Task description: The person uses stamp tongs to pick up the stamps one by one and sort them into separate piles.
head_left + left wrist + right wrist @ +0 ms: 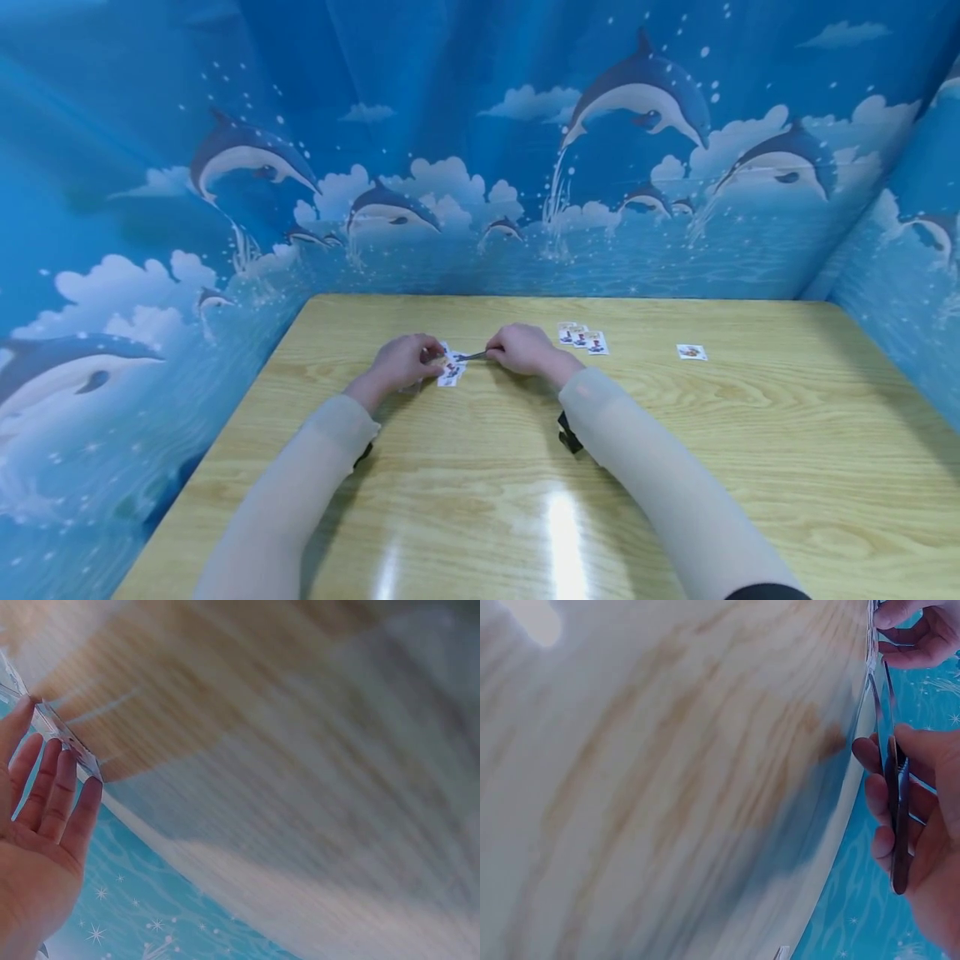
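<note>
Metal tweezers sit in the right hand, gripped between thumb and fingers. Small printed cards lie on the wooden table at the tweezers' tips; whether the tips touch them, I cannot tell. Left of the tweezers, the left hand touches those cards with extended fingertips, thumb apart from the forefinger. Right of the tweezers lies an overlapping trio, and farther right, a lone card. Beyond the tweezers hangs a blue dolphin backdrop.

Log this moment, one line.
left hand: touches cards; right hand: holds tweezers at those cards; farther right: overlapping cards, lone card
</note>
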`<state>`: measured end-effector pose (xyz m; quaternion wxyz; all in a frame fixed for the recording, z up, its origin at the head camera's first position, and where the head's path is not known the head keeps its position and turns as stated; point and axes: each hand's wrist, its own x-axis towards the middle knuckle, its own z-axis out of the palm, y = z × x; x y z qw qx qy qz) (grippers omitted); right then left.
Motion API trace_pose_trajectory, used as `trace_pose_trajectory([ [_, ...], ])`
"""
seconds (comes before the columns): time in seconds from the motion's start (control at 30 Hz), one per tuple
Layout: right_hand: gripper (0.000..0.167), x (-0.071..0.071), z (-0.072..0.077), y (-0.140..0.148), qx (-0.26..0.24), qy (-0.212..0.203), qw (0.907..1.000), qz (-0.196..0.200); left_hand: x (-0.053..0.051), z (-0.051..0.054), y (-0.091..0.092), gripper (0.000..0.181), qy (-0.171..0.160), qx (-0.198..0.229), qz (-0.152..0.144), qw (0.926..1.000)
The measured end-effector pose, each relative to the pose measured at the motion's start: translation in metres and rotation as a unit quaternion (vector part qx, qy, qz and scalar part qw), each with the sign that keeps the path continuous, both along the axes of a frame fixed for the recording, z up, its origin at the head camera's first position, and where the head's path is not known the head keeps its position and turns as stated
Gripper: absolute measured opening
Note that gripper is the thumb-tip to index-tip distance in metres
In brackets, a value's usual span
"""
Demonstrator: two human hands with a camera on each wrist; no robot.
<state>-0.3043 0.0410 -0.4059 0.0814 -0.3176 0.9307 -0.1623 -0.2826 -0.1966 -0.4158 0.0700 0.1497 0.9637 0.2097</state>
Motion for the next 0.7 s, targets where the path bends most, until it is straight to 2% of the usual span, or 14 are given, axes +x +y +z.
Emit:
trace_pose_trajectory([
  [0.37, 0.02, 0.0002, -0.0014, -0.0046, -0.013, -0.017, 0.9998, 0.002, -0.0024, -0.0026, -0.001, 0.027, 0.004, -0.007, 0.004, 1.0],
  [0.7, 0.021, 0.0019, -0.0006, -0.0043, -0.018, 0.003, 0.9998, 0.012, -0.0011, -0.0007, -0.0009, 0.017, -0.003, -0.008, 0.0, 1.0],
])
